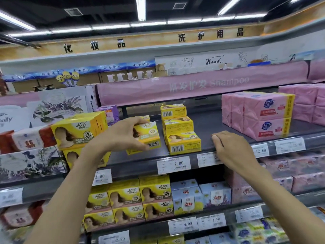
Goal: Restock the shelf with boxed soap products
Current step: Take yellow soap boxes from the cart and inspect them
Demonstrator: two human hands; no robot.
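My left hand (121,136) grips a yellow soap box (149,136) between thumb and fingers, on top of another yellow box on the dark middle shelf (207,127). To its right stands a stack of three yellow soap boxes (181,131). My right hand (228,147) rests at the shelf's front edge with its fingers curled and holds nothing. A taller stack of yellow boxes (79,132) stands just left of my left hand.
Pink wrapped soap packs (258,115) fill the right of the shelf. Purple boxes (110,113) sit behind the yellow ones. Price tags (174,164) line the shelf front. The shelf below holds more yellow boxes (130,199) and blue-white boxes (200,196).
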